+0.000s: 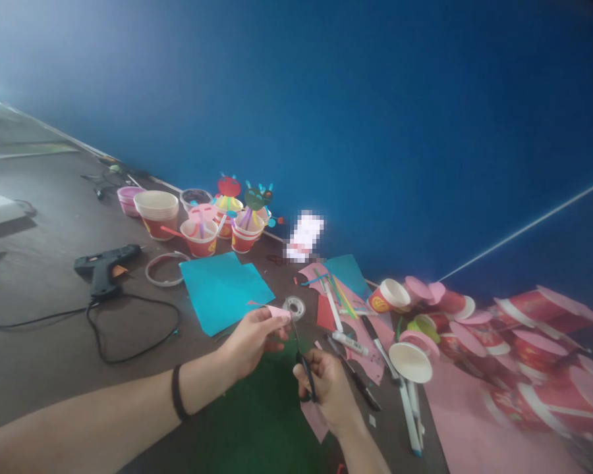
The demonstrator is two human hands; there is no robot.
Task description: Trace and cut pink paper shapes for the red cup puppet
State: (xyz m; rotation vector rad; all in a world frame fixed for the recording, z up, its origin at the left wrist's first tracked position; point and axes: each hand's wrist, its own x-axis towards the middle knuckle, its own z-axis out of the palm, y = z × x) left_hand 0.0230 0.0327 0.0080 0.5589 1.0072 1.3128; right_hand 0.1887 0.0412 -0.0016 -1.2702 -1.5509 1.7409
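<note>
My left hand (pixel 253 339) pinches a small piece of pink paper (pixel 278 311) above the table. My right hand (pixel 326 388) is closed on a pair of black-handled scissors (pixel 302 361), whose blades point up toward the pink piece. Beneath both hands lies a green sheet (pixel 257 415). A black band circles my left wrist. A small roll of clear tape (pixel 294 307) sits just beyond the pink piece.
A blue paper sheet (pixel 225 289), a black glue gun (pixel 106 263) with its cord, and a tape ring (pixel 165 268) lie left. Red paper cups with craft figures (pixel 227 220) stand at the back. Pens, pink paper and several tipped cups (pixel 474 336) crowd the right. A blue wall stands behind.
</note>
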